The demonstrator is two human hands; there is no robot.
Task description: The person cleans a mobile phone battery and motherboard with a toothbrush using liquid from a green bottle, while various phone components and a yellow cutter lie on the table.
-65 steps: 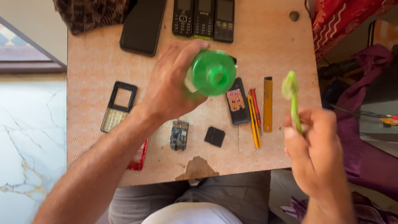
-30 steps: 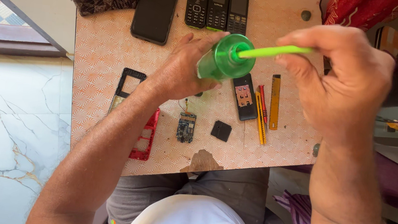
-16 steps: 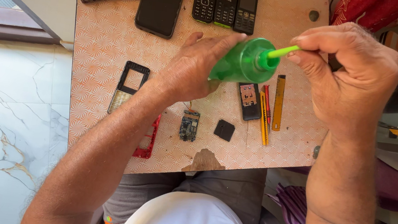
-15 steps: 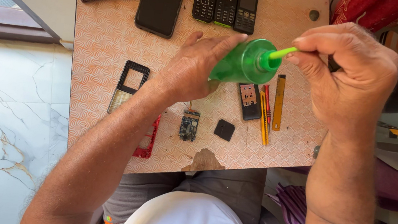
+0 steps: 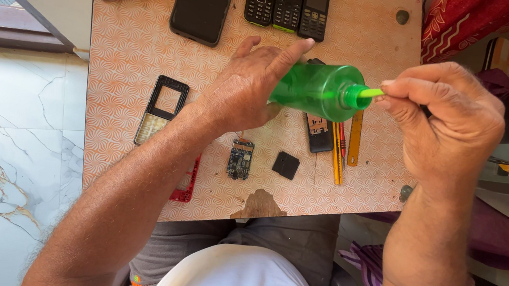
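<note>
Up above the patterned table (image 5: pixel 136 51): green bottle (image 5: pixel 319 89) lying sideways, wrapped by left hand (image 5: pixel 245 87), neck toward right hand (image 5: pixel 444 124), fingertips pinched on light-green stem (image 5: pixel 372 93) at its mouth. Below: circuit board (image 5: pixel 240 159), black phone frame (image 5: pixel 161 109).

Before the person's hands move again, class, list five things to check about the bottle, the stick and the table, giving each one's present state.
1. Left hand grips the green bottle: ok.
2. Right hand pinches the green stick at the bottle's neck: ok.
3. Bottle held above the table, lying sideways: ok.
4. Liquid level in the bottle: cannot tell.
5. Circuit board and black phone frame lie apart from both hands: ok.
</note>
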